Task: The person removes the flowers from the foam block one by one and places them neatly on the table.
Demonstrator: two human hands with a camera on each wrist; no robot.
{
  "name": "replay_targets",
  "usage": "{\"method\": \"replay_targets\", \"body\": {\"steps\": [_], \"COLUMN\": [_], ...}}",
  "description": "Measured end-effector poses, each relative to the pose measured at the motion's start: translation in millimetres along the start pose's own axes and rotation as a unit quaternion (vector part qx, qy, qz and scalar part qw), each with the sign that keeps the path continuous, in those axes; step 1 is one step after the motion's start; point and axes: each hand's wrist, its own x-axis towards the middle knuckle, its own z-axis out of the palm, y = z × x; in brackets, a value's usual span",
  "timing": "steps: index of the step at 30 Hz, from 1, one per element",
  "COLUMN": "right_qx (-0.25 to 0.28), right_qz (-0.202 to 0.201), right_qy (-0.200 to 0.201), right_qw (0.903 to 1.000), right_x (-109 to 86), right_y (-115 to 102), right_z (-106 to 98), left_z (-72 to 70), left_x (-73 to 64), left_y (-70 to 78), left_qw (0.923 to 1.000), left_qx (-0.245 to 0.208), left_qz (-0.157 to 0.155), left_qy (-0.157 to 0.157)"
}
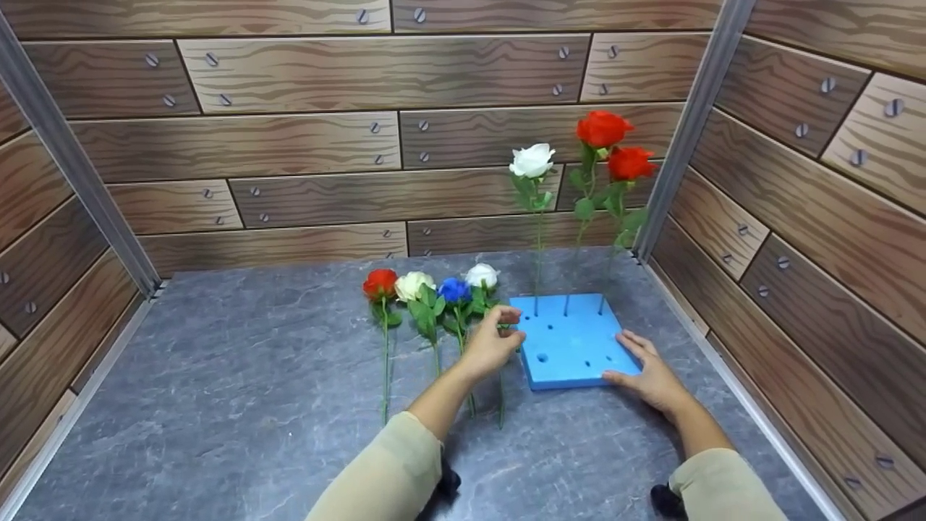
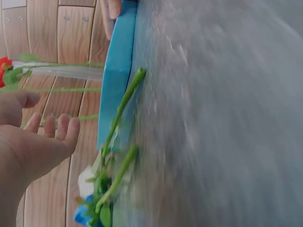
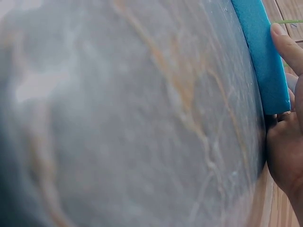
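Left hand (image 1: 493, 344) is held over the left edge of the blue foam block (image 1: 571, 346), fingers loosely bent, thumb set apart from them, nothing in the grip. Whether the block is touched by those fingertips is hard to tell, as the edge is partly covered. By the right hand (image 1: 651, 376), the near right corner of the block is gripped, thumb at the near side, fingers along the right side. Block is laid flat on the right half of the grey marbled bench (image 1: 239, 362); several small holes are seen in its top.

Three roses are stood in its far row: standing white rose (image 1: 532, 161) at left, taller red rose (image 1: 604, 129) in the middle, shorter red rose (image 1: 631, 163) at right.

Four more are laid on the bench left of the block, heads far, stems near. Left to right: lying red rose (image 1: 380, 284), cream rose (image 1: 414, 286), blue rose (image 1: 455, 291), lying white rose (image 1: 481, 276). Blue and white stems are partly covered by the left hand and forearm.

Beige sleeves (image 1: 383, 463) are worn. Bench is bounded at far, left and right by wood-patterned panels (image 1: 289, 145), joined by grey corner posts (image 1: 76, 152).
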Motion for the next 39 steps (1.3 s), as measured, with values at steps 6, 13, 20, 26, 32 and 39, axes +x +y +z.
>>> {"method": "replay_targets", "body": {"steps": [6, 13, 20, 26, 32, 39], "right_qx": [0.003, -0.001, 0.002, 0.005, -0.003, 0.002], "right_qz": [0.001, 0.009, 0.011, 0.011, 0.015, 0.011], "right_qy": [-0.001, -0.006, -0.009, -0.001, 0.003, 0.009], "right_qw": [1.0, 0.9999, 0.9999, 0.9999, 0.9999, 0.9999], "right_x": [0.4, 0.5, 5.6, 5.9, -0.1, -0.4], "right_y": [-0.1, -3.1, -6.4, -6.1, -0.5, 0.1], "right_z": [2.1, 6.3, 6.1, 3.4, 2.0, 0.5], "left_z": [22.5, 38.7, 38.0, 43.1, 54.1, 56.9], "left_x": [14.0, 24.9, 40.6, 56.2, 67.3, 76.7], "left_y": [-0.5, -0.7, -3.4, 1.2, 1.1, -5.0], "left_qw": [0.9997, 0.9989, 0.9988, 0.9985, 0.9982, 0.9934], "left_qx": [-0.007, -0.027, -0.035, -0.028, 0.007, 0.023], "left_qz": [0.011, 0.017, 0.015, 0.004, -0.001, -0.017], "left_qy": [0.021, 0.034, 0.032, 0.048, 0.059, 0.111]}}
